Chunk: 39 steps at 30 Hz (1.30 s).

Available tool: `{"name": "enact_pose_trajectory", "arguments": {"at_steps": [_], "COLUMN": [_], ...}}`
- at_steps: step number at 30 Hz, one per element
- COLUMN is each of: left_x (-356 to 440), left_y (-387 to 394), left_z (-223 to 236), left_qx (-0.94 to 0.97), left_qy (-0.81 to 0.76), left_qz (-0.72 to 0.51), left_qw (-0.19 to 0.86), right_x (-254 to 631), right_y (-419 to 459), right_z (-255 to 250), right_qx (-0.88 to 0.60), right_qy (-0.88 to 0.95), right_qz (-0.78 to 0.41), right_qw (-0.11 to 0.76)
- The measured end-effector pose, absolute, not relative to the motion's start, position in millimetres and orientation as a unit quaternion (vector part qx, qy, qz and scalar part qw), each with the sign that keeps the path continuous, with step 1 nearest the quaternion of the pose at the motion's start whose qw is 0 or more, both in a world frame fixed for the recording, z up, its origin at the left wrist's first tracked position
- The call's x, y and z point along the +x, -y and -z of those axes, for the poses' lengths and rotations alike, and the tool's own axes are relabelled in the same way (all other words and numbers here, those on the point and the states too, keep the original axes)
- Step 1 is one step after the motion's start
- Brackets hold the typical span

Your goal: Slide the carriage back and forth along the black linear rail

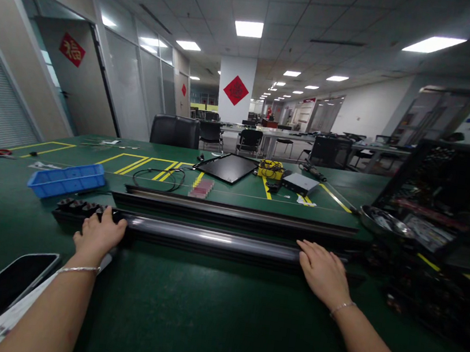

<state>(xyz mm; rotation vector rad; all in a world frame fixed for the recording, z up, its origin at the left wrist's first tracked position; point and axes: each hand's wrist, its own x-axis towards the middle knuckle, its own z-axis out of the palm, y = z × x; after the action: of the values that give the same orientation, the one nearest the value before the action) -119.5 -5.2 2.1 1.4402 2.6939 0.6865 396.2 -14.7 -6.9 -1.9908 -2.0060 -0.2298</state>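
While the left hand (99,233) and right hand (321,272) lie on the long rail (212,239) across the desk (197,322), each grip looks loose, fingers draped over the top, pinching nothing. A second rail (234,214) sits just behind. With so light a hold, the rail could slip, and a swung end might strike that neighbour or the blue bin (67,180).

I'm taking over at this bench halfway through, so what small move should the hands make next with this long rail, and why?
Probably lift it level with both hands. The left hand and right hand already rest on the long black metal rail, spaced well apart along it, and a second rail lies close behind, so a level lift seems least likely to knock it.
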Motion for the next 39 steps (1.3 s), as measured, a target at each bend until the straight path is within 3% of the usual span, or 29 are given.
{"name": "enact_pose_trajectory", "arguments": {"at_steps": [29,39], "left_x": [-132.4,-125.1], "left_y": [-2.9,0.3], "left_z": [4.9,-4.8], "left_qx": [0.476,0.483], "left_qy": [-0.828,-0.844], "left_qz": [-0.298,-0.233], "left_qw": [0.005,0.032], "right_x": [394.0,392.4], "right_y": [16.1,17.5], "right_z": [1.2,-1.1], "right_qx": [-0.690,-0.690], "right_qy": [0.704,0.704], "right_qz": [0.072,0.070], "right_qw": [0.155,0.155]}}
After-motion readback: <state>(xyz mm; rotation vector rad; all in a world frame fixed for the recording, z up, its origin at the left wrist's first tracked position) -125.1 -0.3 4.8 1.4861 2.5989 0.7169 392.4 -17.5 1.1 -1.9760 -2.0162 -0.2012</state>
